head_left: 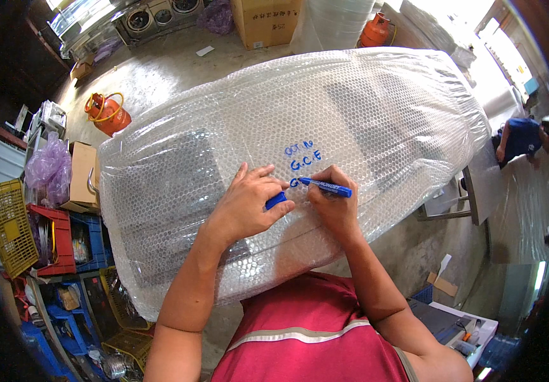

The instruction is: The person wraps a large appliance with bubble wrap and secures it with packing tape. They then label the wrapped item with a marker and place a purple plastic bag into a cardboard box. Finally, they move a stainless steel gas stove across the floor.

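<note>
In front of me lies a long, bulky item wrapped in clear bubble wrap (274,108), with dark and pale patches showing through. My right hand (337,205) grips a blue marker (332,188), its tip at the wrap's surface beside blue handwriting (305,162). My left hand (249,202) rests on the wrap just left of the writing, fingers bent. A blue marker cap (276,201) is held between its thumb and fingers.
Orange gas cylinders stand at the left (107,114) and at the back (375,30). A cardboard box (265,24) is behind the wrapped item. Yellow, red and blue crates (52,240) crowd the left side. Another person (520,139) in dark clothing is at the far right, near a metal table (475,191).
</note>
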A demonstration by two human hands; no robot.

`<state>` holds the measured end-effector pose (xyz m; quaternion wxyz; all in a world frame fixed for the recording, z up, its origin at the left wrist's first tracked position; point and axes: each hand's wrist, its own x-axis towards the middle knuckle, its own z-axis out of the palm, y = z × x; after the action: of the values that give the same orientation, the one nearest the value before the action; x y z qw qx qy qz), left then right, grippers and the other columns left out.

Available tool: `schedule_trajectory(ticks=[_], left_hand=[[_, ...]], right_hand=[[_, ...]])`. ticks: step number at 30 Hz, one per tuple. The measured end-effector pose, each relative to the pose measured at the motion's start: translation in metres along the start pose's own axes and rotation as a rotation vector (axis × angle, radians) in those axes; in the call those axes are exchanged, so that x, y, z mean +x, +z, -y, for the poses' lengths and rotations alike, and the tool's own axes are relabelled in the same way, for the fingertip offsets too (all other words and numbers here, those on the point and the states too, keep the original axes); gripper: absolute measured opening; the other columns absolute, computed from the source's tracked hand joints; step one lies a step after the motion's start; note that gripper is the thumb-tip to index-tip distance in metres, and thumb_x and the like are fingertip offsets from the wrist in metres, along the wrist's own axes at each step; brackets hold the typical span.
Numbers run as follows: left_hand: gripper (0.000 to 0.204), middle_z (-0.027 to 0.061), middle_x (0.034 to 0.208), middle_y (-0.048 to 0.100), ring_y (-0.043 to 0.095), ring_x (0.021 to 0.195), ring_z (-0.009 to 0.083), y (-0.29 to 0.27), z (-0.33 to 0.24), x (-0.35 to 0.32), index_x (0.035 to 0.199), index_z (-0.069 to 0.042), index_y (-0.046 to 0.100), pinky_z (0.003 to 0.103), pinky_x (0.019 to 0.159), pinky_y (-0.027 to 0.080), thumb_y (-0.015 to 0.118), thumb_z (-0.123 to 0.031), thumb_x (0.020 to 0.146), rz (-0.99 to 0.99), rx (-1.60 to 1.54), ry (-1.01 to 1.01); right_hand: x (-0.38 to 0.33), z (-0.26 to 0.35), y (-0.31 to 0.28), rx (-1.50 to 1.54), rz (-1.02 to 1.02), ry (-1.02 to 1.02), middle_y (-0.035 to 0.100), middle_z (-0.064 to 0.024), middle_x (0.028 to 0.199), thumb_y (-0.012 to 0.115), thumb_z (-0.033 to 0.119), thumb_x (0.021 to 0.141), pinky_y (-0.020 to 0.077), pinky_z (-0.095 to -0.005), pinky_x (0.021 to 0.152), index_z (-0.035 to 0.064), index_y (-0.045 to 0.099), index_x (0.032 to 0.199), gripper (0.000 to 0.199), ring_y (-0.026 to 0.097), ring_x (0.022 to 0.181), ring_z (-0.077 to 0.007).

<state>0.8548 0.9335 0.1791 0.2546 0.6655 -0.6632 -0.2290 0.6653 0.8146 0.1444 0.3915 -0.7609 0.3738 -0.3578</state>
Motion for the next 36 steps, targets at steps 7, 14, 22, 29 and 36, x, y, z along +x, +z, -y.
schedule_trajectory(ticks=[7, 14, 22, 29, 36], left_hand=[[0.037, 0.0096, 0.132, 0.072, 0.047, 0.146, 0.0368, 0.0009, 0.0009, 0.0003, 0.108, -0.005, 0.077, 0.068, 0.125, 0.018, 0.070, -0.040, 0.098, -0.006, 0.001, 0.009], [0.038, 0.0094, 0.132, 0.072, 0.048, 0.146, 0.0370, 0.0004, 0.0001, -0.0001, 0.109, -0.005, 0.076, 0.067, 0.125, 0.018, 0.070, -0.040, 0.098, -0.010, -0.003, 0.009], [0.040, 0.0092, 0.133, 0.071, 0.048, 0.146, 0.0347, 0.0005, 0.0008, -0.0001, 0.113, -0.006, 0.076, 0.066, 0.125, 0.018, 0.069, -0.042, 0.098, -0.004, 0.009, 0.003], [0.041, 0.0089, 0.132, 0.072, 0.048, 0.146, 0.0346, 0.0000, 0.0003, -0.0005, 0.115, -0.006, 0.076, 0.065, 0.126, 0.018, 0.069, -0.043, 0.098, -0.001, 0.011, -0.004], [0.041, 0.0087, 0.132, 0.072, 0.047, 0.147, 0.0341, 0.0012, 0.0010, -0.0002, 0.115, -0.007, 0.076, 0.065, 0.126, 0.018, 0.070, -0.043, 0.097, -0.005, 0.022, -0.005]], right_hand=[[-0.0022, -0.0022, -0.0018, -0.013, 0.007, -0.033, 0.071, -0.0128, 0.076, 0.074, 0.006, 0.074, 0.0547, -0.0356, 0.065, 0.0002, 0.068, 0.085, 0.014, 0.070, 0.068, -0.0219], [-0.0030, 0.0003, 0.0013, 0.032, -0.118, 0.055, 0.069, -0.0122, 0.074, 0.073, 0.005, 0.074, 0.0540, -0.0361, 0.064, 0.0002, 0.067, 0.083, 0.012, 0.069, 0.066, -0.0207], [-0.0017, -0.0020, 0.0013, 0.001, -0.085, 0.127, 0.069, -0.0146, 0.074, 0.073, 0.005, 0.074, 0.0539, -0.0376, 0.065, 0.0002, 0.066, 0.082, 0.011, 0.069, 0.066, -0.0257], [-0.0020, -0.0037, 0.0023, 0.025, -0.122, 0.054, 0.066, -0.0124, 0.072, 0.072, 0.004, 0.074, 0.0519, -0.0362, 0.064, 0.0006, 0.064, 0.081, 0.011, 0.066, 0.065, -0.0228], [-0.0043, -0.0038, 0.0020, 0.045, -0.218, 0.045, 0.066, -0.0091, 0.072, 0.072, 0.002, 0.075, 0.0508, -0.0338, 0.064, -0.0001, 0.065, 0.082, 0.010, 0.063, 0.066, -0.0173]])
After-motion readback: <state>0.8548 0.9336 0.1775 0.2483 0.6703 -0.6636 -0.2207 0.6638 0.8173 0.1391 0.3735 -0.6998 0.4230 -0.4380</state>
